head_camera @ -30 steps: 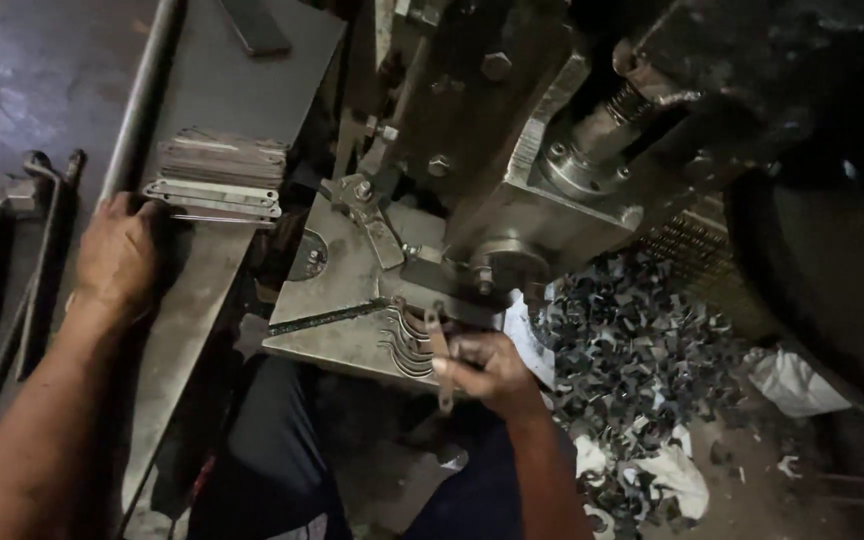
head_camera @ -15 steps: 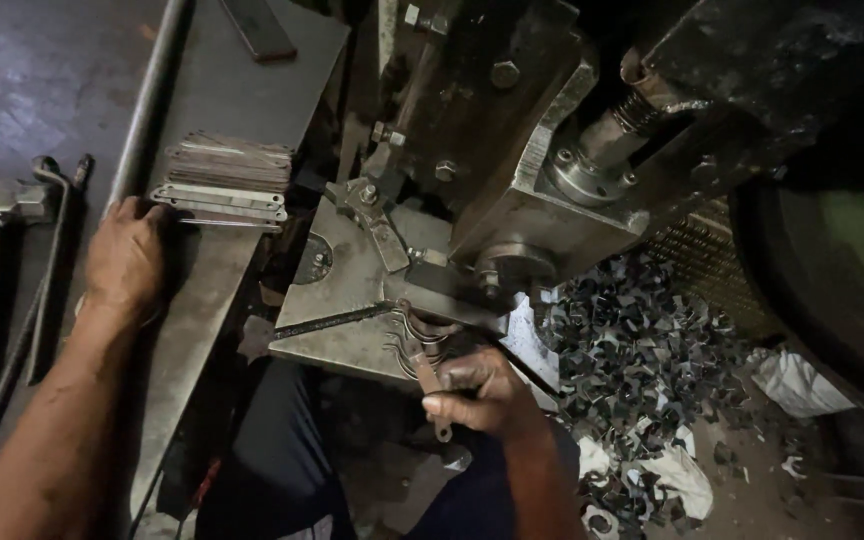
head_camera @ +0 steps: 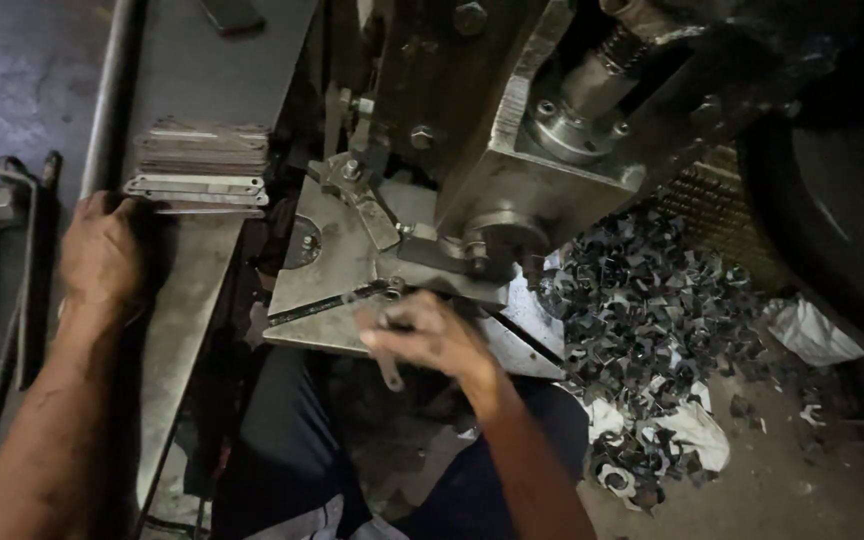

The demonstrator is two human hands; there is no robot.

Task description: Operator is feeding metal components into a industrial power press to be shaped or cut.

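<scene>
Two hands busy: right hand (head_camera: 432, 335) clenched around thin metal piece (head_camera: 390, 372) at press plate (head_camera: 337, 270) edge, 6 o'clock of ram (head_camera: 497, 240). Left hand (head_camera: 102, 250) flat, fingers released, touching strip stack (head_camera: 197, 170) at 9 o'clock. Best keep fingertips outside die, seat piece squarely.

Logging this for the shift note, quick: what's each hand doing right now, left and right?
Left hand: resting palm down on the metal bench, beside the stack of flat metal strips, holding nothing.
Right hand: fingers closed on a small metal piece at the press plate.
</scene>
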